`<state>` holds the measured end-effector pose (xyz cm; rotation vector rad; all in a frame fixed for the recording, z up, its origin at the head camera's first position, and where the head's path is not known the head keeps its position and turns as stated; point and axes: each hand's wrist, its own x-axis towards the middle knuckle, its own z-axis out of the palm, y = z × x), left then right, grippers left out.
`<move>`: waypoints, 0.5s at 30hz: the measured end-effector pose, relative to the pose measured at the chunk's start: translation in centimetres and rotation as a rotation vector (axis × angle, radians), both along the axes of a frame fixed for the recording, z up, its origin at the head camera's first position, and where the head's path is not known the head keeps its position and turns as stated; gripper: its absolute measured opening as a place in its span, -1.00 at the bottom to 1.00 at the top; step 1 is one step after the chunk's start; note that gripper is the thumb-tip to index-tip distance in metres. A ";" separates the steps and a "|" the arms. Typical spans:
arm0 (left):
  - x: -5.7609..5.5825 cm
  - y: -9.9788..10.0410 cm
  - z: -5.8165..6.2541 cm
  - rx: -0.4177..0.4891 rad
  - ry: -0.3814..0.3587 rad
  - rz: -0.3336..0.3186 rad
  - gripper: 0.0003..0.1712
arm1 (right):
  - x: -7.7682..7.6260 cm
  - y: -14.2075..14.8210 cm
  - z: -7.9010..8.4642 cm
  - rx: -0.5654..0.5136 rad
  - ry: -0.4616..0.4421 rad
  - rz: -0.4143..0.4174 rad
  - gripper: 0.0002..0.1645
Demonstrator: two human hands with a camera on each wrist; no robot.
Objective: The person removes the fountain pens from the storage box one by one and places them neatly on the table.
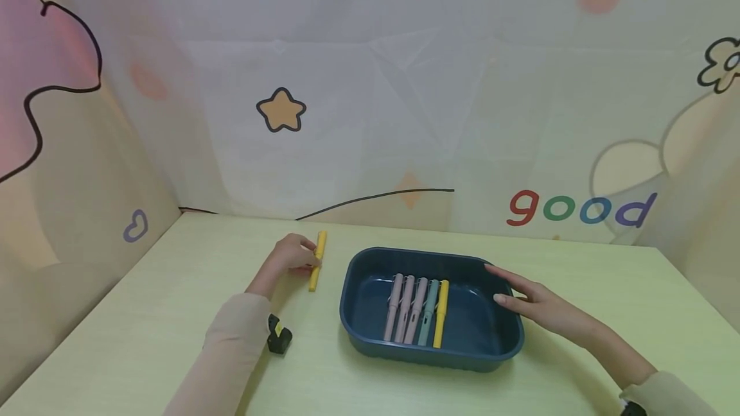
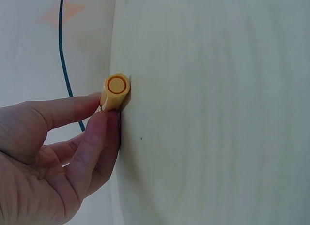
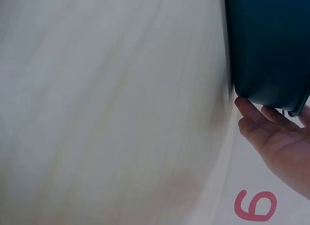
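In the head view my left hand (image 1: 296, 254) pinches a yellow pen (image 1: 317, 271) between thumb and fingers, left of the dark blue plastic tub (image 1: 428, 357). The left wrist view has the round end of this pen (image 2: 116, 84) facing the camera, its side close against the table. My right hand (image 1: 540, 307) holds the tub's right side, thumb over the rim; in the right wrist view its other fingers (image 3: 261, 121) touch the outer wall. Inside the tub lie three pale mauve pens (image 1: 405, 313), a teal pen (image 1: 428, 313) and another yellow pen (image 1: 442, 313), side by side.
The tub stands on a pale wood-grain table (image 1: 144, 339). A printed cloth backdrop (image 1: 347, 133) rises behind the table's far edge and along both sides. A black wrist device (image 1: 279, 336) sits at the left cuff.
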<state>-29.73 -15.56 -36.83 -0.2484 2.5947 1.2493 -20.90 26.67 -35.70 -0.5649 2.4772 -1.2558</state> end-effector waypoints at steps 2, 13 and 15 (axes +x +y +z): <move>0.1 0.0 0.2 0.000 0.004 -0.004 -0.51 | 0.0 0.0 0.1 0.003 0.005 0.003 -0.29; 0.3 0.0 0.3 -0.005 0.004 -0.008 -0.52 | 0.0 0.1 0.1 -0.008 0.006 0.007 -0.30; 0.4 0.0 0.3 -0.027 0.020 -0.016 -0.50 | 0.0 0.1 0.1 -0.007 0.010 0.010 -0.30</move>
